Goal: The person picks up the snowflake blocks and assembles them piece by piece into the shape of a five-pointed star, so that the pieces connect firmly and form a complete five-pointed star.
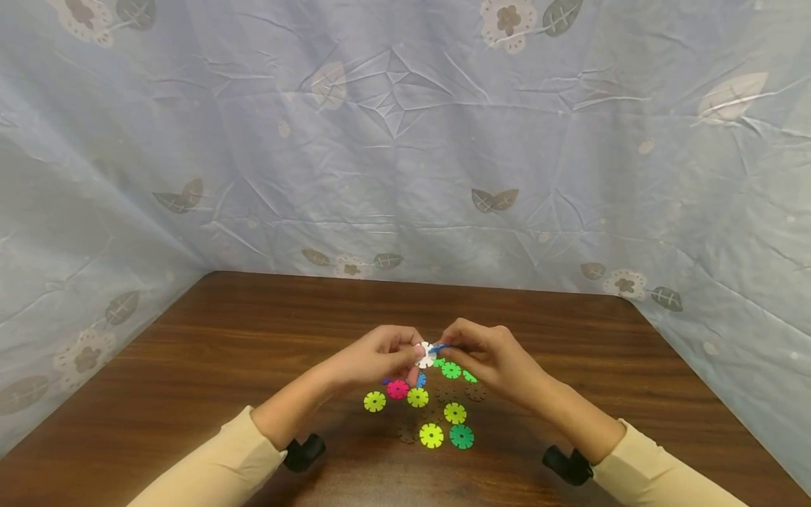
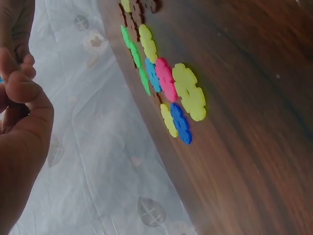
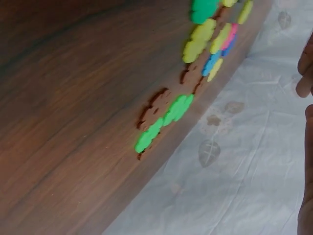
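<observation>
In the head view a white notched disc [image 1: 426, 355] is pinched between the thumb and fingers of my left hand [image 1: 380, 357]. My right hand [image 1: 491, 352] pinches a blue notched disc [image 1: 438, 348], seen nearly edge-on, against the white one. The two discs touch; whether their slots are joined I cannot tell. Both hands are raised over the table. In the left wrist view the left hand [image 2: 24, 107] shows at the left edge, its held disc hidden. Only part of the right hand [image 3: 306, 73] appears at the right edge of the right wrist view.
Below the hands, several loose notched discs lie on the brown wooden table [image 1: 253, 338]: yellow [image 1: 431, 436], dark green [image 1: 461, 436], pink [image 1: 398, 389], light green [image 1: 451, 370], blue [image 2: 181, 123] and brown [image 3: 154, 108]. A patterned pale curtain [image 1: 405, 176] hangs around the table.
</observation>
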### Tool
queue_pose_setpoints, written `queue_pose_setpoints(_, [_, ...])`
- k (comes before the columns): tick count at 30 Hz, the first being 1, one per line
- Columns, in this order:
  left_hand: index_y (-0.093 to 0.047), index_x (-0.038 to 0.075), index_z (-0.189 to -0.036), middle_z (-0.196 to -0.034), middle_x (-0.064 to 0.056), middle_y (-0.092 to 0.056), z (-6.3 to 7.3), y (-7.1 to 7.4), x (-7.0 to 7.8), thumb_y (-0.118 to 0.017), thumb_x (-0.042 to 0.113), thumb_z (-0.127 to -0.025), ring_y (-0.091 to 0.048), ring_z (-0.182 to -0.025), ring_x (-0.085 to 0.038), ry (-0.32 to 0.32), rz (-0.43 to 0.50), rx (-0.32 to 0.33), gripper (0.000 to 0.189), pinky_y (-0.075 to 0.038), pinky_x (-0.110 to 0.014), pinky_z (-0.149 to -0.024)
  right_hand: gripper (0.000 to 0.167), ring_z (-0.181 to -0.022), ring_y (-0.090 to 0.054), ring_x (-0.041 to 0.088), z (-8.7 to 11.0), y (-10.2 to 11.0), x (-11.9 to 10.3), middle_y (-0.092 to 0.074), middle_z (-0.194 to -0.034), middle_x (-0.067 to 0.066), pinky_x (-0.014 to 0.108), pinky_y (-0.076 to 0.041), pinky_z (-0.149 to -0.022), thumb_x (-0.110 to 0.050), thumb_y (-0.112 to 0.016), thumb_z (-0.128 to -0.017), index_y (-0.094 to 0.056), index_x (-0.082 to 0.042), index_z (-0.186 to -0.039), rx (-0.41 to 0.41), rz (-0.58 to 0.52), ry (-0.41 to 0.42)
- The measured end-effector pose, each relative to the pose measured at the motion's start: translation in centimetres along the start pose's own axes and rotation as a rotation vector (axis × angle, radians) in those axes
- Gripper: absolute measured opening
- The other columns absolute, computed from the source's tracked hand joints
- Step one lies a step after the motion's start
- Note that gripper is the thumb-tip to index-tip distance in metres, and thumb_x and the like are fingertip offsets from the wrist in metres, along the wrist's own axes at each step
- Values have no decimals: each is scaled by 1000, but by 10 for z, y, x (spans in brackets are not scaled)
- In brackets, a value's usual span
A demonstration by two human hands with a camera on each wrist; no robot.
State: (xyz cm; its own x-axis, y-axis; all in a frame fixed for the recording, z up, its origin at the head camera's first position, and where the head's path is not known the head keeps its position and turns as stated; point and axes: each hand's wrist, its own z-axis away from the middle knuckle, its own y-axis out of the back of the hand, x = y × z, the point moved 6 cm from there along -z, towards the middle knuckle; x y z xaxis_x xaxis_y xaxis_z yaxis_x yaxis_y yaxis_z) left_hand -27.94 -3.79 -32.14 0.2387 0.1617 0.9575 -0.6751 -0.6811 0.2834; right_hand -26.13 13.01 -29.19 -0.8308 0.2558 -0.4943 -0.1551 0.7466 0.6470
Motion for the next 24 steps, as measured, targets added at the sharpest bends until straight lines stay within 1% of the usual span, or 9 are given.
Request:
queue_pose_setpoints(2, [-57,-4,-104,-72,3,-65,0,1,0,-45,10,-111,-52,-63,-8,-5,6,12,20,-41,-19,-57,11,-82,-72,6,-2,0,1,-77,-94,2,28,-65,-79,0,-69,-98,-66,-9,-103,-4,4,-5])
queue_pose_setpoints(4, [-57,-4,-103,-72,2,-66,-1,3,-2,-46,10,-111,-50,-61,-8,2,0,27,20,-38,-19,-55,9,-86,-74,10,-5,-2,3,-77,-96,2,29,-64,-81,-3,-68,-100,-66,-10,-104,-34,12,-46])
queue_pose_setpoints(6, [-57,-5,-103,-73,-7,-70,-2,3,-5,-46,10,-111,-51,-63,-9,13,-6,31,20,-39,-20,-57,8,-94,-77,15,-7,-4,8,-78,-102,3,30,-64,-86,-7,-67,-101,-65,-11,-108,-90,31,-93])
queue_pose_setpoints(9, [-57,-5,-106,-83,-20,-74,-2,5,-9,-48,10,-111,-64,-73,-11,36,-31,50,18,-49,-23,-66,15,-104,-77,19,-7,-4,15,-76,-112,6,30,-63,-91,-11,-67,-102,-63,-10,-117,-171,53,-175])
queue_pose_setpoints(11, [-56,-5,-109,-91,-26,-76,-2,7,-10,-49,10,-111,-68,-78,-18,36,-61,82,16,-51,-26,-68,17,-99,-76,18,-6,-2,20,-74,-112,6,28,-62,-86,-12,-68,-102,-62,-9,-118,-213,89,-221])
queue_pose_setpoints(13, [-55,-4,-111,-95,-25,-77,-1,11,-10,-49,10,-111,-72,-83,-23,31,-96,115,15,-54,-28,-68,16,-91,-72,13,-2,-2,26,-73,-105,5,26,-61,-79,-12,-71,-100,-62,-7,-113,-273,133,-268])
queue_pose_setpoints(17, [-52,-4,-114,-98,-24,-79,0,15,-10,-50,11,-111,-71,-82,-27,19,-141,157,15,-52,-30,-62,17,-80,-60,5,12,-14,36,-67,-90,-2,22,-53,-70,-19,-76,-97,-64,-8,-99,-497,181,-392])
queue_pose_setpoints(20, [-51,-2,-115,-100,-23,-79,0,16,-10,-49,12,-111,-74,-90,-30,16,-132,170,15,-54,-31,-64,21,-79,-57,4,23,-27,40,-66,-89,-4,23,-51,-70,-25,-80,-94,-64,-10,-97,-629,168,-500])
queue_pose_setpoints(24, [-52,-1,-115,-101,-24,-79,-1,15,-8,-48,13,-111,-72,-101,-47,-7,-111,181,16,-55,-33,-65,24,-77,-56,5,28,-39,41,-65,-86,-3,24,-50,-70,-25,-82,-92,-64,-10,-99,-668,177,-555])
